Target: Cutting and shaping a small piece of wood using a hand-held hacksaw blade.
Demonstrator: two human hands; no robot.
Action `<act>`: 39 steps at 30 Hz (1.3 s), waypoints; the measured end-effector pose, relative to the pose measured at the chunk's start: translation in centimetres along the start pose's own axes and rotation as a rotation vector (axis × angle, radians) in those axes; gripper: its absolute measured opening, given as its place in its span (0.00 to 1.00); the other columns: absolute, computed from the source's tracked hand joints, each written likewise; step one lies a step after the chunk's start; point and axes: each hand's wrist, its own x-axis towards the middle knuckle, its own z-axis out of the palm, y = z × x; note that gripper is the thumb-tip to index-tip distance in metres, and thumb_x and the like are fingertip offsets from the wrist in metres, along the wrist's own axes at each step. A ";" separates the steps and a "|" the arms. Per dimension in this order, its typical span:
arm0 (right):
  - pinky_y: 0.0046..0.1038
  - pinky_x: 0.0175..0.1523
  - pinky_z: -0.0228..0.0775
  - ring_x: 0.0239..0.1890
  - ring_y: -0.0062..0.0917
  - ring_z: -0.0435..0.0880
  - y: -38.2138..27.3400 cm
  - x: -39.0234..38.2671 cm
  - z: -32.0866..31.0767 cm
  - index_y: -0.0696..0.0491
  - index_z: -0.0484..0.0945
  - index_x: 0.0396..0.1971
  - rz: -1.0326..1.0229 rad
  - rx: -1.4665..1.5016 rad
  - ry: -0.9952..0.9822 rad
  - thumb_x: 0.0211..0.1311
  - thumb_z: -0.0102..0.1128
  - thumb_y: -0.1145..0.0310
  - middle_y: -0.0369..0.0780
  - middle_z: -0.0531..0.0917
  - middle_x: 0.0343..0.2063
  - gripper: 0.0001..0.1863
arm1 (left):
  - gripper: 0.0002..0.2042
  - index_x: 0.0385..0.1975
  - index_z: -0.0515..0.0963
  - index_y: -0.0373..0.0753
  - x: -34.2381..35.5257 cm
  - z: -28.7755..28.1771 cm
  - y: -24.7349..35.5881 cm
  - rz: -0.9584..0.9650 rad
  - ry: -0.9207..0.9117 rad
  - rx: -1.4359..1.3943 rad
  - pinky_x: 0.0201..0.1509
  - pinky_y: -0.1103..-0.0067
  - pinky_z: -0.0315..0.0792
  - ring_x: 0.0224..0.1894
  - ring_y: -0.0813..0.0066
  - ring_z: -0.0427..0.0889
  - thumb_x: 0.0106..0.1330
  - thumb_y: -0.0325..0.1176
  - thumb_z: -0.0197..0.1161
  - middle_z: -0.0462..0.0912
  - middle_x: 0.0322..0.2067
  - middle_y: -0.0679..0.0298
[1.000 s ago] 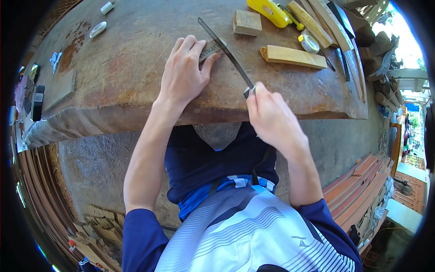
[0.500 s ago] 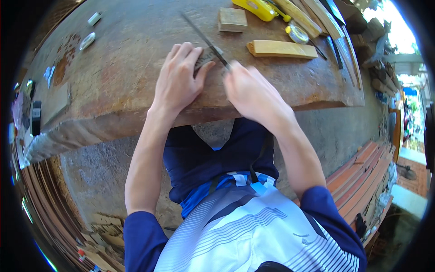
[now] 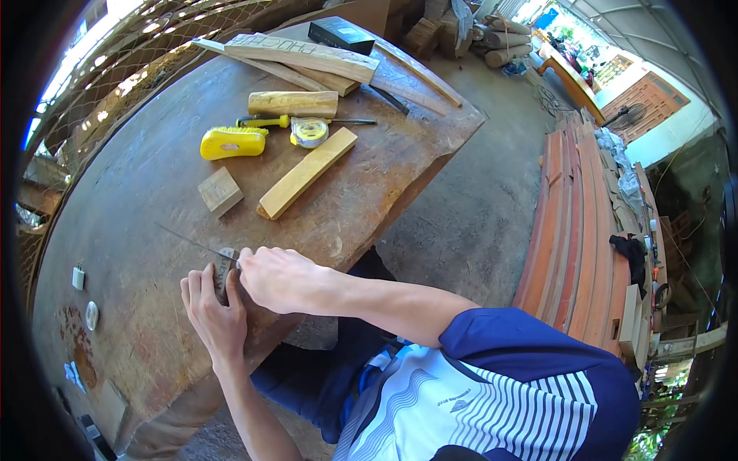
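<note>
Action at lower left of the frame: left hand [image 3: 215, 311] clamped on a small, flat grey block [image 3: 222, 270] against the worn brown tabletop [image 3: 138, 200], right hand [image 3: 277, 280] closed around a long, thin, dark metal tool [image 3: 201, 244], its shaft slanting by the block's upper end! Above them, a pale wooden cube [image 3: 221, 192] and yellow-bristled brush [image 3: 234, 144].

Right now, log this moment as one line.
left hand: holding small grey piece | right hand: gripping thin dark tool | nearby: wooden block, yellow brush, tape measure
</note>
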 end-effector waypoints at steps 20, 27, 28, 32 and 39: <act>0.49 0.51 0.83 0.47 0.52 0.90 -0.5 0.7 0.5 0.64 0.72 0.48 -0.015 0.014 -0.080 0.77 0.48 0.67 0.58 0.88 0.40 0.14 | 0.16 0.47 0.84 0.32 0.1 -0.2 -0.6 -0.082 0.073 0.108 0.54 0.64 0.68 0.47 0.54 0.77 0.71 0.40 0.68 0.80 0.40 0.56; 0.49 0.49 0.84 0.45 0.54 0.90 -1.2 -0.3 -0.3 0.65 0.73 0.47 0.010 0.008 -0.069 0.78 0.47 0.67 0.58 0.88 0.39 0.15 | 0.14 0.46 0.84 0.32 0.0 -1.4 0.4 -0.057 0.063 0.123 0.54 0.62 0.70 0.46 0.52 0.78 0.68 0.36 0.70 0.81 0.39 0.55; 0.49 0.49 0.84 0.45 0.54 0.90 -1.8 0.2 -0.5 0.65 0.74 0.47 -0.016 -0.021 -0.052 0.78 0.46 0.67 0.58 0.88 0.39 0.15 | 0.14 0.47 0.84 0.31 0.0 -1.9 0.3 -0.040 0.082 0.105 0.53 0.60 0.70 0.45 0.50 0.78 0.68 0.34 0.70 0.81 0.39 0.54; 0.52 0.51 0.83 0.45 0.56 0.89 -1.7 2.1 -1.4 0.64 0.74 0.45 0.003 -0.039 -0.092 0.78 0.46 0.65 0.62 0.87 0.39 0.15 | 0.15 0.47 0.84 0.31 0.3 -1.0 0.0 -0.015 0.068 0.088 0.54 0.61 0.71 0.48 0.51 0.78 0.67 0.34 0.69 0.81 0.41 0.54; 0.57 0.52 0.79 0.43 0.62 0.87 -2.0 0.1 -0.7 0.62 0.73 0.45 0.003 -0.027 -0.055 0.79 0.47 0.62 0.63 0.86 0.35 0.16 | 0.15 0.48 0.84 0.32 0.1 -1.0 -1.0 -0.198 0.199 0.128 0.53 0.64 0.68 0.48 0.54 0.79 0.68 0.36 0.70 0.81 0.41 0.56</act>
